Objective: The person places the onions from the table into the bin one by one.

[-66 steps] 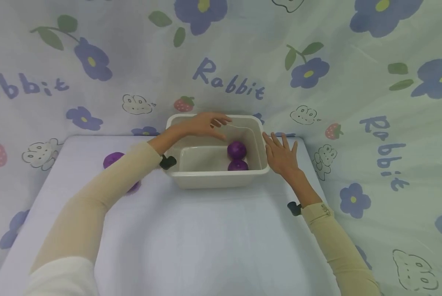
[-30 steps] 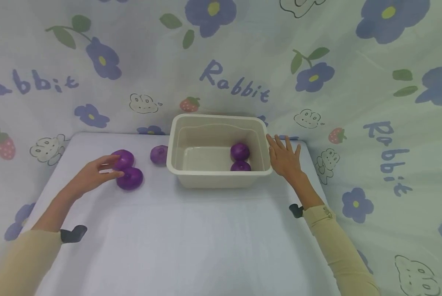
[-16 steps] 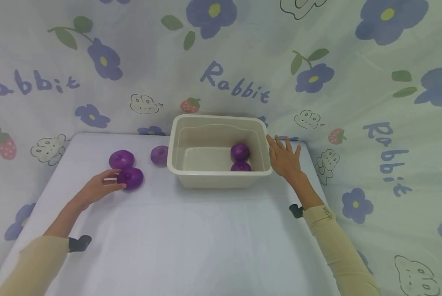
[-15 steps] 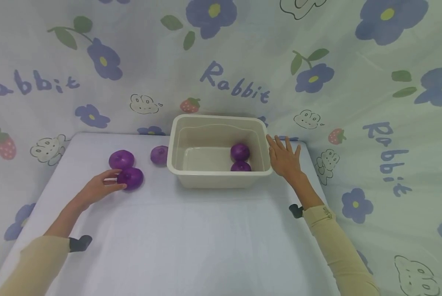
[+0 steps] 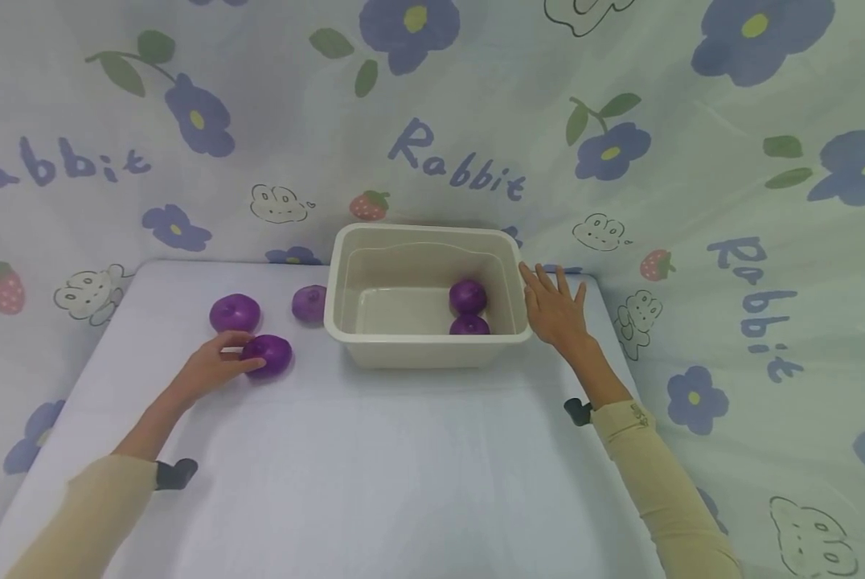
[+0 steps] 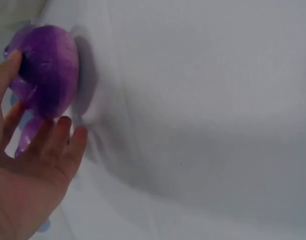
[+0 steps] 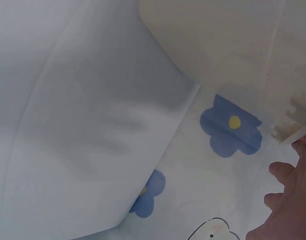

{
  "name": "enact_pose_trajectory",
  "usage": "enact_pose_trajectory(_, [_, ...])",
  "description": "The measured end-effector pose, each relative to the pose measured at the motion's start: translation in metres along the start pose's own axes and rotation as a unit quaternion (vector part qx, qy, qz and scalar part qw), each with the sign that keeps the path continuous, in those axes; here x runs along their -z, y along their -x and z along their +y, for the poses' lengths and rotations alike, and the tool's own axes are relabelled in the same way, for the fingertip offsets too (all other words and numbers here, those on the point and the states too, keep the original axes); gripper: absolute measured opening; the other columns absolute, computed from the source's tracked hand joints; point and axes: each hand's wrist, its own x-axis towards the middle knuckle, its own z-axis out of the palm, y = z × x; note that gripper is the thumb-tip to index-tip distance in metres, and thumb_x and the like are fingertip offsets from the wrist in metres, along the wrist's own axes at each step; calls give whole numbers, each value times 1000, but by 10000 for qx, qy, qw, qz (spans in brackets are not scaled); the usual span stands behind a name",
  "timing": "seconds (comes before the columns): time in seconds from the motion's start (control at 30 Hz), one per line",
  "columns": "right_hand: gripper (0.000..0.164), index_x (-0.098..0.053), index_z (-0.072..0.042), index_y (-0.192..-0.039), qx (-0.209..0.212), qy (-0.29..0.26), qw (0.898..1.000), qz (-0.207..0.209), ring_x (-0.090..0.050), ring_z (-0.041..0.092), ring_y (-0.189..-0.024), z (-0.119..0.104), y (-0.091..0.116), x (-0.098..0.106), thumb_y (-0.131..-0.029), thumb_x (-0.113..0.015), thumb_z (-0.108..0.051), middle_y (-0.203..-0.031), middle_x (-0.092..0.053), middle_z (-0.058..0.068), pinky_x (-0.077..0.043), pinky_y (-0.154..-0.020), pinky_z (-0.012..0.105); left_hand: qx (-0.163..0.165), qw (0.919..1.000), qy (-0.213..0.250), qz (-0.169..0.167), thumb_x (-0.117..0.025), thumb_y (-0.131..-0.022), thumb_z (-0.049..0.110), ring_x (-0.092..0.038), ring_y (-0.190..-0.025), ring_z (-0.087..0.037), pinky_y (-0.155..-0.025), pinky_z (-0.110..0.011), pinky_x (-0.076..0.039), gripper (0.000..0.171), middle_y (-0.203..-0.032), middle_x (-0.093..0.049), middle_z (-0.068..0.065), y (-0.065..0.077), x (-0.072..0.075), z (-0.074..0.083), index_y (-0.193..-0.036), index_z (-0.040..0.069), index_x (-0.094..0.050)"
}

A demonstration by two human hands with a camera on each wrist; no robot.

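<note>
My left hand [image 5: 219, 366] pinches a round, glossy purple onion [image 5: 268, 356] between thumb and fingers at the table's left side. In the left wrist view, the thumb lies on the near side of the onion [image 6: 48, 70] and the fingertips touch its lower edge. Behind it sits a second purple onion [image 5: 235, 312]. A third, duller one [image 5: 309, 305] stands beside the left wall of a cream plastic bin [image 5: 425, 351]. Two more onions [image 5: 468, 297] lie at the bin's right end. My right hand [image 5: 557, 312] has its fingers spread straight, fingertips at the bin's right rim.
White cloth covers the table [image 5: 403, 466]. A curtain [image 5: 259, 104] printed with flowers, rabbits and strawberries hangs right behind the bin and down the right side. A dark wrist camera mount [image 5: 175, 474] sticks out from the left sleeve.
My left hand left the bin, reached the onions at the left, passed from the back one to the front one, and now shifts that onion slightly right. My right hand stays at the rim.
</note>
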Motion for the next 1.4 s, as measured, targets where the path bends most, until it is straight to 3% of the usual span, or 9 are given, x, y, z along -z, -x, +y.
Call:
enact_pose_trajectory(0.3, [55,-13,-28,-162,10,22,10000,35,2,40,-150,0,0,0,-108,-10,-41,-165,-13,10,15,-110,68,-98,9996,124,-230,-71,-94,33,-38,-131,-57,-101,-63,-41,78,-149,-33,-36,-1,-1,8,-150,-6,-33])
enact_pose_trajectory(0.53, [55,-13,-28,-162,-1,-21,10000,54,3,39,-150,-1,0,1,-108,-10,-41,-165,-13,10,16,-110,67,-298,9986,-214,-390,-70,-96,28,-36,-131,-59,-100,-68,-40,73,-147,-35,-39,-3,13,32,-151,-4,-35])
enact_pose_trajectory(0.83, [55,-13,-27,-162,-10,-51,10000,31,4,39,-150,-1,0,1,-108,-11,-41,-165,-13,10,16,-110,67,-529,9971,-536,-112,-73,-93,32,-42,-129,-53,-101,-67,-39,73,-143,-43,-35,-14,46,82,-151,1,-40])
enact_pose_trajectory(1.07, [55,-13,-28,-162,-7,43,10000,43,2,40,-150,0,1,0,-108,-11,-41,-165,-14,9,12,-111,70,-855,9948,-536,-132,-75,-92,22,-32,-139,-50,-106,-63,-36,72,-154,-35,-26,-30,76,124,-152,5,-39])
enact_pose_trajectory(1.4, [55,-12,-26,-162,-23,85,10000,-25,4,39,-150,-1,1,2,-109,-12,-39,-165,-13,10,14,-110,69,-1542,9829,-880,-484,-75,-92,19,-31,-140,-49,-108,-63,-33,70,-154,-36,-25,-60,87,199,-152,7,-42])
